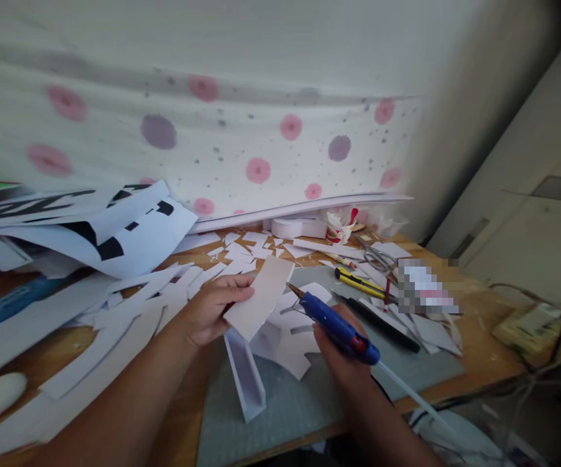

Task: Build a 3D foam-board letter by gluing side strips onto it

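Pinched in my left hand (216, 305) is a flat white rectangular board piece (263, 295), tilted up over the work area. My right hand (341, 353) is wrapped round a blue hot glue gun (338, 324), with a glue stick (411, 392) poking out of its rear. The gun's metal nozzle points at the right edge of the board piece, very close to it; whether they touch I cannot tell. Below lie a folded white channel-shaped piece (246, 379) and a curved white cutout with slots (285, 353), both on the grey-green cutting mat (290, 428).
White strips (109, 350) and scraps (241, 253) cover the left and back of the wooden table. On the right lie a yellow utility knife (360, 282) and a black pen-like tool (382, 324). A small cup (339, 230) stands behind. Cables (528, 363) hang near the right edge.
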Demonstrator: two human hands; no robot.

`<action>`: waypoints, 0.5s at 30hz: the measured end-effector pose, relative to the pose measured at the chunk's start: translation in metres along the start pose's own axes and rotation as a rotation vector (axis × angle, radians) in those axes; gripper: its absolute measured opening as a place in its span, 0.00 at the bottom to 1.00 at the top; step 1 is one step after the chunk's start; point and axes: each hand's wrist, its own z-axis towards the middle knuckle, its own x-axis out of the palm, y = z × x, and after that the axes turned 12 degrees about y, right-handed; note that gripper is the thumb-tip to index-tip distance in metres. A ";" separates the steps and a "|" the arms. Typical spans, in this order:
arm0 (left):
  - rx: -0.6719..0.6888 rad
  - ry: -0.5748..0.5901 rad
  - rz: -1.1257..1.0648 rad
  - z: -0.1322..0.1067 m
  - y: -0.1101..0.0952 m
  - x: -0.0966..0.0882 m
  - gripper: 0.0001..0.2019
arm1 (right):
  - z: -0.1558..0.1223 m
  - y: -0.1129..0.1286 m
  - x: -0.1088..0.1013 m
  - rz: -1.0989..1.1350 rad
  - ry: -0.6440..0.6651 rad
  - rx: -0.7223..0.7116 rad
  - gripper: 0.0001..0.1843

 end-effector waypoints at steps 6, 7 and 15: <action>-0.011 -0.044 0.006 0.001 0.000 -0.001 0.17 | 0.001 0.006 -0.003 0.024 0.011 0.038 0.07; -0.011 -0.046 0.007 0.001 0.000 -0.001 0.17 | 0.001 0.007 -0.003 0.027 0.009 0.044 0.07; -0.017 -0.018 0.012 0.000 -0.001 0.002 0.17 | 0.000 0.013 -0.002 0.046 -0.012 0.127 0.08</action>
